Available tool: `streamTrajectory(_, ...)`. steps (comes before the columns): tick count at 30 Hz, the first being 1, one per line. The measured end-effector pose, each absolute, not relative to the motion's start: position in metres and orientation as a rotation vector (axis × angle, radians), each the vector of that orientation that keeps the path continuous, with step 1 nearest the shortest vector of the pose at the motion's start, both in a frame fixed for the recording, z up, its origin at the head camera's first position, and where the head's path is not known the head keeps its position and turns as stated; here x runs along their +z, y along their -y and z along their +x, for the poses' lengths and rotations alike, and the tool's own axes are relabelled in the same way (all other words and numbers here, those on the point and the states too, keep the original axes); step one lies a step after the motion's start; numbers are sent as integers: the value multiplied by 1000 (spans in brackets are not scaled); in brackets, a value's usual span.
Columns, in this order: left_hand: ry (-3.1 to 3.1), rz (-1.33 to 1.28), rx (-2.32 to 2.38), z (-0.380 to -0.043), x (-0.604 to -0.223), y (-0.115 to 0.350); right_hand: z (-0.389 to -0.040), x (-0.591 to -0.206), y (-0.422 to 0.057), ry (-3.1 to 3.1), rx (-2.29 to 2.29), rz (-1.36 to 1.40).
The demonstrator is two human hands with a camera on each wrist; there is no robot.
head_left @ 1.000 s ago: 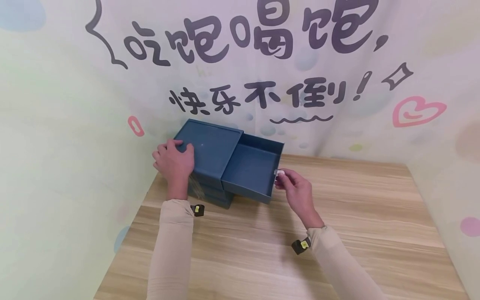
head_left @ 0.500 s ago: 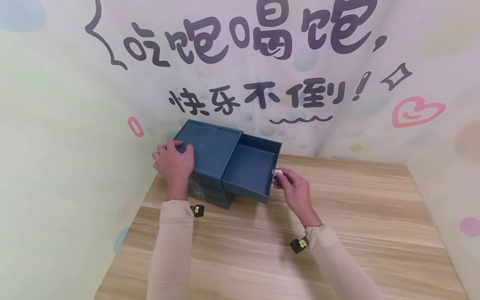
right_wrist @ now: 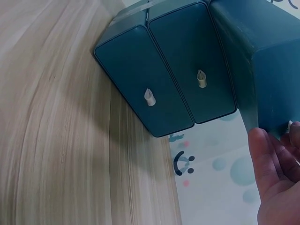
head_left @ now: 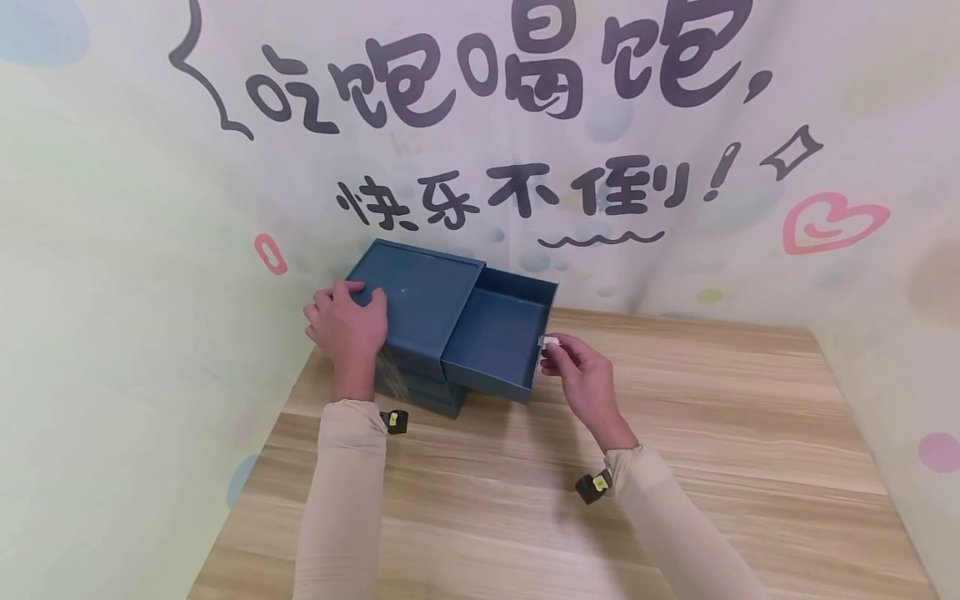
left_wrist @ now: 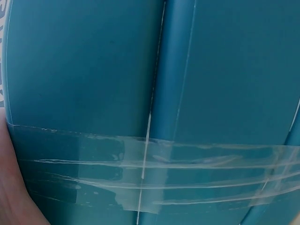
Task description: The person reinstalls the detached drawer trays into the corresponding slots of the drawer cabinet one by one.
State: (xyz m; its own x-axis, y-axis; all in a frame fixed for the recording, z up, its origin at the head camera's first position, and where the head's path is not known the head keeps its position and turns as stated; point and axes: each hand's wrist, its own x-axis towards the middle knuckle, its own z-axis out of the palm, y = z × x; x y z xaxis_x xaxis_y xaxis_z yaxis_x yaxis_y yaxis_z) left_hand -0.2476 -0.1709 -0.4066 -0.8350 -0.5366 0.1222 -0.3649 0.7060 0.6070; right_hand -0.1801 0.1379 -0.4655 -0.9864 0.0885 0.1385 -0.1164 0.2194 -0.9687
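A dark blue drawer cabinet (head_left: 420, 292) stands at the back left of the table, its top drawer (head_left: 495, 329) pulled partway out to the right and bare inside. My left hand (head_left: 348, 325) holds the cabinet at its left end, fingers bent at the edge and thumb on the top. With thumb and fingertips my right hand (head_left: 588, 379) pinches the small white knob (head_left: 551, 341) on the drawer's front. In the right wrist view, two lower drawers are closed, each with a pale knob (right_wrist: 150, 97). Clear tape (left_wrist: 140, 183) runs across the cabinet's side in the left wrist view.
The wood-grain table (head_left: 675, 467) extends to the front and right. Behind it rises a pale printed wall (head_left: 480, 142) with dark lettering, close to the cabinet's back, and another pale wall (head_left: 135, 333) borders the left.
The top drawer has slid slightly left into the cabinet, with my right hand moving along on its knob. My left hand and the cabinet have stayed in place.
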Motion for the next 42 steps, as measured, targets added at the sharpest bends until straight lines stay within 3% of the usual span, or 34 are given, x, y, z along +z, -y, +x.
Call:
streamTrajectory(10,2625,711,-855,-247,-407,171,-192,-486,-138,2278,1897,92)
streamTrajectory(42,2630,721,-855,-249,-406,170,-203,-485,-123,2320,1927,137)
